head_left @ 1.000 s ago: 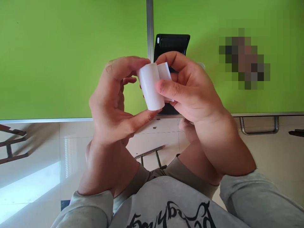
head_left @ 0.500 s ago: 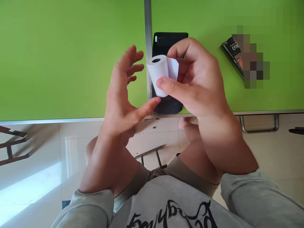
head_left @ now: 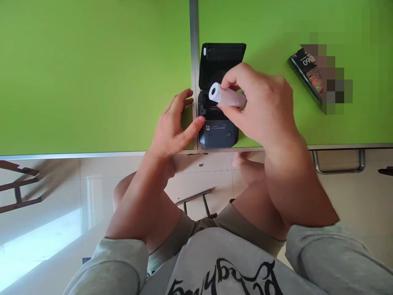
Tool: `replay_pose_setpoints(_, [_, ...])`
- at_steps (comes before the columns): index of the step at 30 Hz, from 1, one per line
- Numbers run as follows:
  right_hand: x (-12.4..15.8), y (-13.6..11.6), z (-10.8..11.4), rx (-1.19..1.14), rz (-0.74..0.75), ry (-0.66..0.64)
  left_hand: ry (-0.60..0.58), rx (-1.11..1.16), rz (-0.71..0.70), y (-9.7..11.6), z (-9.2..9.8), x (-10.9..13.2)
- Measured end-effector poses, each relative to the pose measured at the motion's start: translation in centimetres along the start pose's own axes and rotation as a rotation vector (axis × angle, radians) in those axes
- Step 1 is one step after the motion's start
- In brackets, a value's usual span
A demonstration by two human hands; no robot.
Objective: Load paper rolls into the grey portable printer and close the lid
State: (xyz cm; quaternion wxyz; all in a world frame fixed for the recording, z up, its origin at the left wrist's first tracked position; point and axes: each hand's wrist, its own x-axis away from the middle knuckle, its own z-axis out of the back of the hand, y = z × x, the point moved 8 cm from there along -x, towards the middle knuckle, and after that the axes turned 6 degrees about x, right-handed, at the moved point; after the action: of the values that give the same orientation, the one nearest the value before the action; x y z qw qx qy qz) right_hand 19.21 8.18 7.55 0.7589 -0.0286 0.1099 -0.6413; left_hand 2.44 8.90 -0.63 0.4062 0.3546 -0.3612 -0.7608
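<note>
A small white paper roll (head_left: 230, 97) lies nearly sideways in my right hand (head_left: 264, 102), gripped between thumb and fingers, its hollow core facing left. It hangs over a dark portable printer (head_left: 218, 133) whose black lid (head_left: 222, 61) is flipped up and away from me. The paper bay beneath the roll is partly hidden by the hand. With fingers spread, my left hand (head_left: 175, 123) is at the printer's left side, its thumb tip on or close to the left edge.
A phone (head_left: 307, 73) with a lit screen lies on the green tabletop (head_left: 92, 78) to the right, partly blurred out. A metal strip (head_left: 194, 41) divides the table beside the printer. Below the front edge is a metal handle-like bar (head_left: 339, 170).
The roll has tipped from upright to sideways and come down over the printer in my right hand. My left hand has lowered to the printer's left side.
</note>
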Motion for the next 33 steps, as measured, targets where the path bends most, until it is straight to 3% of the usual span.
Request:
replay_pose_setpoints(8, [0.1, -0.5, -0.7, 0.115, -0.02, -0.038, -0.033, -0.057, -0.014, 0.6, -0.4, 0.2])
replay_pose_setpoints(16, [-0.3, 0.1, -1.5, 0.099, -0.154, -0.095, -0.034, -0.039, -0.005, 0.8, -0.4, 0.1])
replay_pose_setpoints(30, [0.7, -0.7, -0.5, -0.074, -0.009, -0.172, 0.028, 0.255, 0.168, -0.9, -0.9, -0.5])
replay_pose_setpoints(33, [1.1, -1.1, -0.1, -0.086, 0.032, -0.183, 0.053, 0.26, 0.15, -1.6, -1.3, -0.8])
